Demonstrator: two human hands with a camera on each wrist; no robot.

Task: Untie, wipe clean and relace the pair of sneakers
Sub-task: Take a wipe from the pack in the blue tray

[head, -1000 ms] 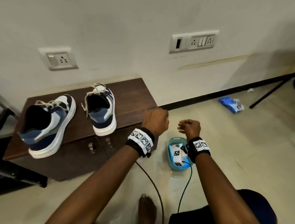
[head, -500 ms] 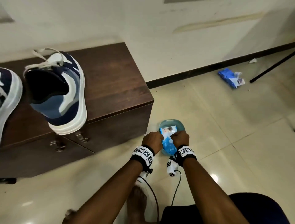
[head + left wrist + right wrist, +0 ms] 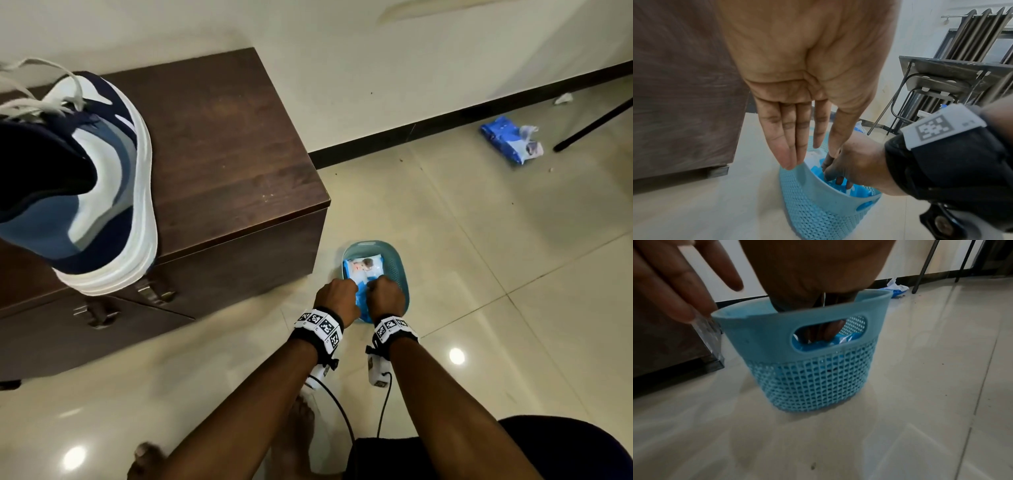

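Both hands reach into the blue basket [image 3: 399, 274] on the floor, right of the wooden surface [image 3: 222, 144], likely to fetch a wipe for cleaning. The left hand [image 3: 797, 91] is flat, fingers straight at the rim; the right hand [image 3: 385, 296] digs into the wipes packet [image 3: 363, 269], its grasp hidden. One sneaker [image 3: 85, 192] waits, still laced, on the surface. Compared with half a second ago, the view sits closer, hands barely shifted.

One sneaker [image 3: 78, 178], one basket [image 3: 397, 270], two packs [image 3: 363, 269]
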